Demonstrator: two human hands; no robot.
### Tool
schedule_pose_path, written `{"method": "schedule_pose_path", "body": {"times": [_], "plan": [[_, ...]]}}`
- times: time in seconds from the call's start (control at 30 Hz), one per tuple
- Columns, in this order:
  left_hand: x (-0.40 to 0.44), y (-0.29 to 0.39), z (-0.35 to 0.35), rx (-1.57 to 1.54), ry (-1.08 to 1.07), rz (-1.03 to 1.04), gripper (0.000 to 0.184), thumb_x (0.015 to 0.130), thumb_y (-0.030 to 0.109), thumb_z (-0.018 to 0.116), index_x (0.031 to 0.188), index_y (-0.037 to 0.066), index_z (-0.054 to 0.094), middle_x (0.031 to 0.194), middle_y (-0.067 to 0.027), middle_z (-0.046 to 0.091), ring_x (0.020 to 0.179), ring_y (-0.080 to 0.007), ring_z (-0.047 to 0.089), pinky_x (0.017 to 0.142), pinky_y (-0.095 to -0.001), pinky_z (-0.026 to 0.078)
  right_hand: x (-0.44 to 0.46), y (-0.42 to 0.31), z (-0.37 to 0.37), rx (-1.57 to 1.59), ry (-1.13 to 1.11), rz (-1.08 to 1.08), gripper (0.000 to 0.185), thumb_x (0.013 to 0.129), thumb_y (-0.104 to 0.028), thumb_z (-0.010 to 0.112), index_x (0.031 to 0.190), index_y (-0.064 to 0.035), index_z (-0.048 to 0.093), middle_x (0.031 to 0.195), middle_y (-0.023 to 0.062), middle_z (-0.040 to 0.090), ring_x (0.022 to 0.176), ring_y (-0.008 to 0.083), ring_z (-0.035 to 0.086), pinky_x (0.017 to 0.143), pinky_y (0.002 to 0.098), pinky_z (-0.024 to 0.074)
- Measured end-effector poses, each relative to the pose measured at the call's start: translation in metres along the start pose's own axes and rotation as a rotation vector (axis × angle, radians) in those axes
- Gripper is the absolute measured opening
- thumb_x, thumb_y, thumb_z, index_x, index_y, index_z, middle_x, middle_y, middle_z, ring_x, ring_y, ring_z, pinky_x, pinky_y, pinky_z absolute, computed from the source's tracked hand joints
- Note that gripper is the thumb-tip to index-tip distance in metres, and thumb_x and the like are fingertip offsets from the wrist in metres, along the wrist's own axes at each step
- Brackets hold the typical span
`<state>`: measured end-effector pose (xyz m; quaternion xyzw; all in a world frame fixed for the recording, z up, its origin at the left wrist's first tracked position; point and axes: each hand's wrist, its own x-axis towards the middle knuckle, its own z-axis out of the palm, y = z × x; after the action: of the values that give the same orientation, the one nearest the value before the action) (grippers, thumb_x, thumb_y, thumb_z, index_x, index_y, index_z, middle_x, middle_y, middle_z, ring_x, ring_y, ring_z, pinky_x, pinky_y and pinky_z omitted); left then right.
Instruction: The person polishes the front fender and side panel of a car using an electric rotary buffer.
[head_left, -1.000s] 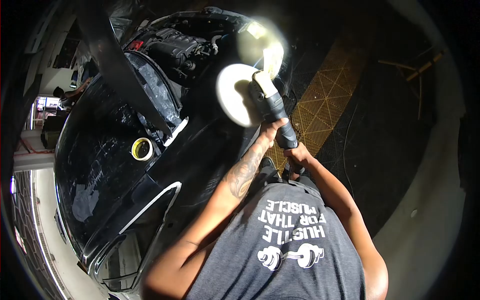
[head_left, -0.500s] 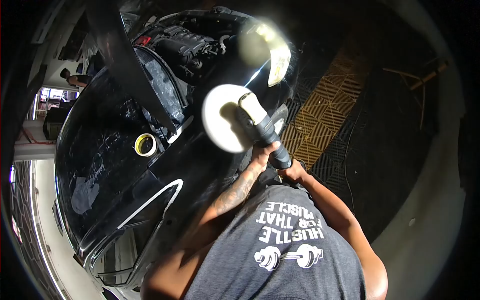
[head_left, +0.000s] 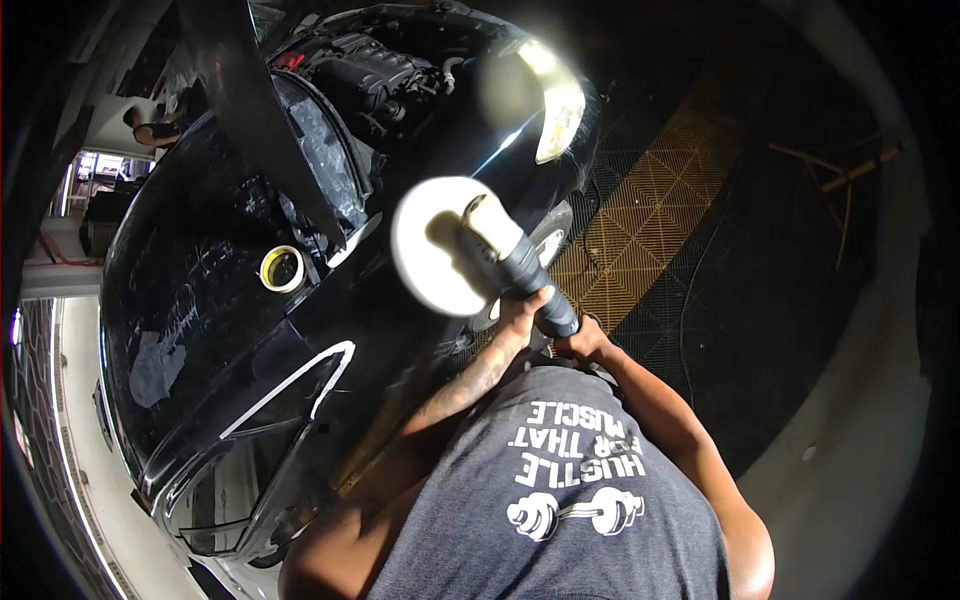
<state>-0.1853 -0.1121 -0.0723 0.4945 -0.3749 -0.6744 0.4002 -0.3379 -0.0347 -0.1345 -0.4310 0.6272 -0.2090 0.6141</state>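
From the polisher (head_left: 492,236), the tape roll (head_left: 267,275) on the windshield (head_left: 165,265) lies left, the engine (head_left: 365,75) ahead and left, the headlight (head_left: 562,112) ahead and right, and the floor tiles (head_left: 650,200) right.

Blk car (head_left: 220,325): pale roll (head_left: 282,269) on top. Flr (head_left: 650,200): blk/yel tiles, cable (head_left: 684,325) across.

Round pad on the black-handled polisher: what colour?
White; the round pad shows best in the head view, the only one.

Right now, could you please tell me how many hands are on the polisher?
2 hands on the polisher: the left hand on its body, the right hand at its rear end. Its underside is hidden.
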Motion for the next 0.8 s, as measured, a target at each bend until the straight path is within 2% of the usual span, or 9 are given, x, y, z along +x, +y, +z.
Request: {"method": "schedule_pose_path", "body": {"times": [0.07, 0.1, 0.13, 0.2, 0.3, 0.43, 0.6, 0.7, 0.8], "plan": [[0.022, -0.005, 0.005, 0.002, -0.05, -0.044, 0.054, 0.067, 0.027, 0.083, 0.11, 0.003, 0.059, 0.1, -0.0055, 0.06, 0.094, -0.0198, 0.058, 0.089, -0.0382, 0.047, 0.011, 0.008, -0.001, 0.07, 0.025, 0.039, 0.042, 0.059, -0.034, 0.074, 0.08, 0.002, 0.069, 0.073, 0.0178, 0.069, 0.071, 0.028, 0.068, 0.067, 0.0376, 0.0531], [0.032, 0.001, 0.009, -0.008, -0.135, -0.007, 0.052, 0.067, 0.026, 0.083, 0.108, 0.002, 0.06, 0.099, -0.0056, 0.061, 0.091, -0.0196, 0.059, 0.086, -0.0376, 0.049, 0.016, 0.011, -0.002, 0.057, 0.059, -0.048, 0.036, 0.061, -0.032, 0.073, 0.073, 0.0007, 0.066, 0.068, 0.0143, 0.067, 0.063, 0.0265, 0.066, 0.062, 0.0383, 0.0519], [0.04, 0.004, 0.013, 0.019, -0.127, -0.06, 0.053, 0.067, 0.026, 0.082, 0.109, 0.001, 0.06, 0.103, -0.007, 0.062, 0.093, -0.0197, 0.059, 0.086, -0.0378, 0.05, 0.017, 0.008, -0.004, 0.185, 0.053, -0.011, 0.032, 0.063, -0.03, 0.073, 0.067, -0.0007, 0.062, 0.063, 0.0105, 0.064, 0.058, 0.0208, 0.063, 0.055, 0.0359, 0.0497], [0.054, 0.008, 0.018, 0.041, -0.149, -0.107, 0.055, 0.067, 0.025, 0.082, 0.112, 0.001, 0.061, 0.105, -0.0079, 0.062, 0.094, -0.0199, 0.06, 0.086, -0.0377, 0.05, 0.021, 0.001, -0.003, 0.286, 0.023, 0.021, 0.019, 0.065, -0.017, 0.071, 0.074, -0.0034, 0.06, 0.065, 0.0059, 0.062, 0.055, 0.0162, 0.06, 0.052, 0.0321, 0.0482], [0.063, 0.011, 0.014, 0.066, -0.183, -0.16, 0.054, 0.066, 0.026, 0.083, 0.111, 0.003, 0.063, 0.103, -0.0068, 0.064, 0.093, -0.0202, 0.061, 0.086, -0.0387, 0.05, 0.02, -0.008, 0.01, 0.521, -0.01, 0.012, 0.016, 0.069, -0.012, 0.07, 0.076, -0.0037, 0.059, 0.064, 0.0052, 0.06, 0.053, 0.0158, 0.058, 0.051, 0.0321, 0.0474], [0.057, 0.011, -0.001, 0.189, -0.19, -0.162, 0.05, 0.065, 0.027, 0.083, 0.106, 0.006, 0.066, 0.097, -0.0054, 0.066, 0.089, -0.0186, 0.061, 0.083, -0.039, 0.051, 0.014, -0.01, 0.043, 0.576, 0.067, 0.012, 0.017, 0.07, -0.012, 0.072, 0.076, -0.0034, 0.058, 0.062, 0.005, 0.059, 0.05, 0.0162, 0.057, 0.048, 0.0315, 0.0465], [0.032, 0.01, -0.029, 0.164, -0.245, -0.149, 0.047, 0.065, 0.025, 0.083, 0.105, 0.007, 0.066, 0.096, -0.0042, 0.065, 0.088, -0.0175, 0.061, 0.082, -0.0364, 0.052, 0.006, -0.001, 0.078, 0.559, 0.097, 0.021, 0.017, 0.069, -0.013, 0.073, 0.073, -0.0031, 0.059, 0.061, 0.0053, 0.06, 0.051, 0.0158, 0.057, 0.048, 0.0313, 0.0456], [0.016, 0.005, -0.05, 0.088, -0.276, -0.173, 0.042, 0.071, 0.018, 0.078, 0.107, 0.004, 0.062, 0.102, -0.0047, 0.061, 0.094, -0.018, 0.06, 0.085, -0.0356, 0.051, 0.006, 0.008, 0.104, 0.383, 0.058, -0.079, 0.026, 0.067, -0.024, 0.075, 0.071, -0.0006, 0.063, 0.065, 0.0069, 0.063, 0.057, 0.0171, 0.061, 0.055, 0.0328, 0.0485], [-0.001, 0.009, -0.067, 0.129, -0.288, -0.149, 0.042, 0.071, 0.018, 0.077, 0.108, 0.004, 0.062, 0.101, -0.0047, 0.062, 0.093, -0.0182, 0.06, 0.086, -0.0358, 0.052, 0.0, 0.011, 0.127, 0.392, 0.092, -0.039, 0.028, 0.066, -0.025, 0.075, 0.071, -0.0007, 0.064, 0.066, 0.0076, 0.065, 0.06, 0.0174, 0.062, 0.057, 0.0328, 0.049]]}}
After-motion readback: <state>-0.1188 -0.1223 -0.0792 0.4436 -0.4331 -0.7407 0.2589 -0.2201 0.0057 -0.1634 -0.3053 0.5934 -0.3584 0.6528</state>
